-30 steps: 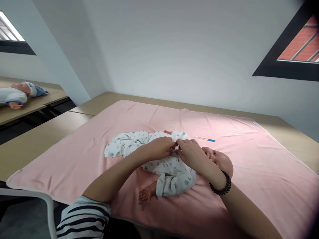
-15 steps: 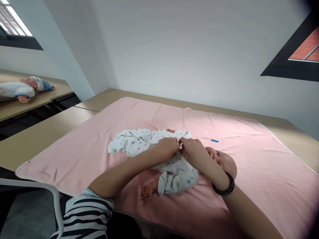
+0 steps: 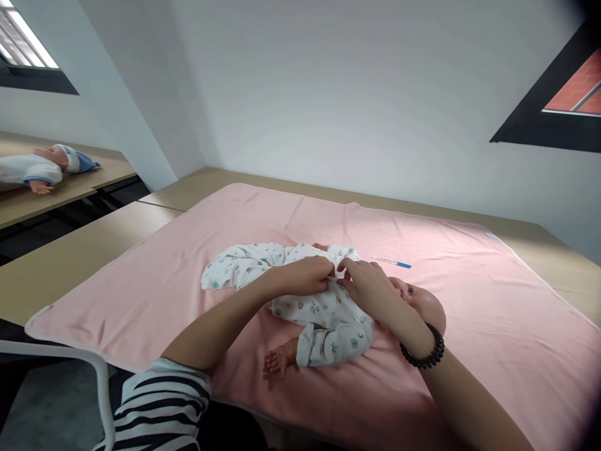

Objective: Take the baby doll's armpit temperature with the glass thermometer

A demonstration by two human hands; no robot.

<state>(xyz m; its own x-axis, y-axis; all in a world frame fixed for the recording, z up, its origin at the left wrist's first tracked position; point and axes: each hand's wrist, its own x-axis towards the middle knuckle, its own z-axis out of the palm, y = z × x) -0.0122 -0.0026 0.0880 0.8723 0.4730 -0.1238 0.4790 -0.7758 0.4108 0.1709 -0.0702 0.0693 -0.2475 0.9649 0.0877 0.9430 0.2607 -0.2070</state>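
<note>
A baby doll (image 3: 425, 304) lies on its back, head to the right, in a white patterned romper (image 3: 323, 310). My left hand (image 3: 310, 275) is closed on the romper's front at the chest, its knuckles upward. Just to the right, my right hand (image 3: 369, 285) bends over the upper chest, thumb and forefinger curled at the same front edge of the cloth. The fingertips are close together, and the bit of fabric between them is mostly hidden. My right forearm covers part of the doll's face and neck.
A pink blanket (image 3: 154, 300) lies under the doll on a wooden table (image 3: 107, 241). Beyond the doll's shoulder is a thermometer (image 3: 399, 264) with a blue end. Another doll (image 3: 40, 169) lies on a table at left. A white curved rail (image 3: 101, 376) stands at lower left.
My left hand has shifted slightly left and turned, showing more of the romper's chest. My right thumb and forefinger have parted a little from the left hand. The doll stays in place.
</note>
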